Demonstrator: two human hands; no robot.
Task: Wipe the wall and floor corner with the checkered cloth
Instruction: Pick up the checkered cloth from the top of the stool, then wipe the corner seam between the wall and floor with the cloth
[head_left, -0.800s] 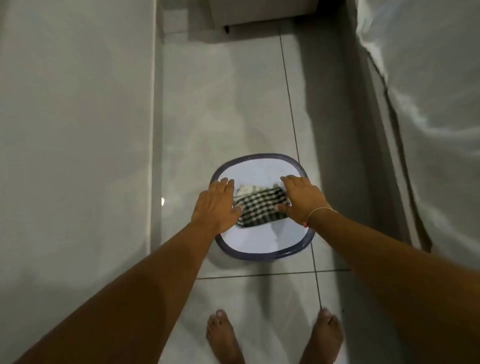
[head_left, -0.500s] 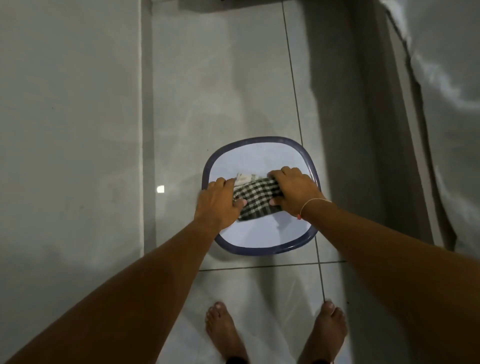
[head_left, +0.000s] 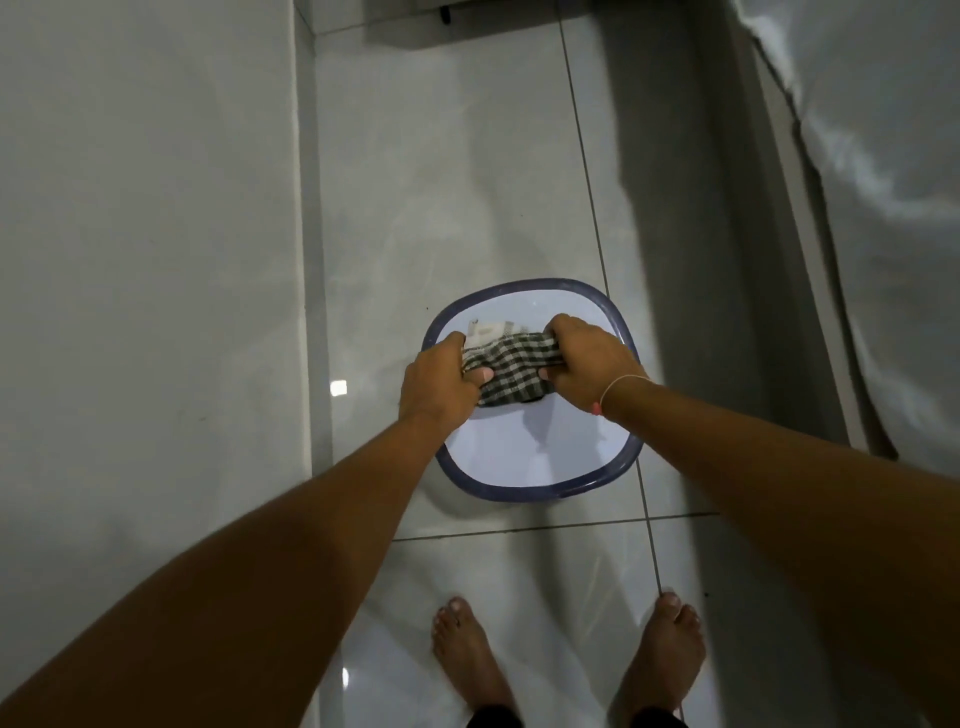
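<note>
The 2 hands squeeze the checkered cloth above the basin: left hand at 9 o'clock, right hand at 3 o'clock, each grip closed tight on it.

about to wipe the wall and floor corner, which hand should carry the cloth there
Left, probably. Both hands grip the checkered cloth over the basin, but the left hand is on the side nearer the wall and its floor edge; the right hand would have to cross over.

The basin sits on the floor, wall to its left, feet nearer.
</note>
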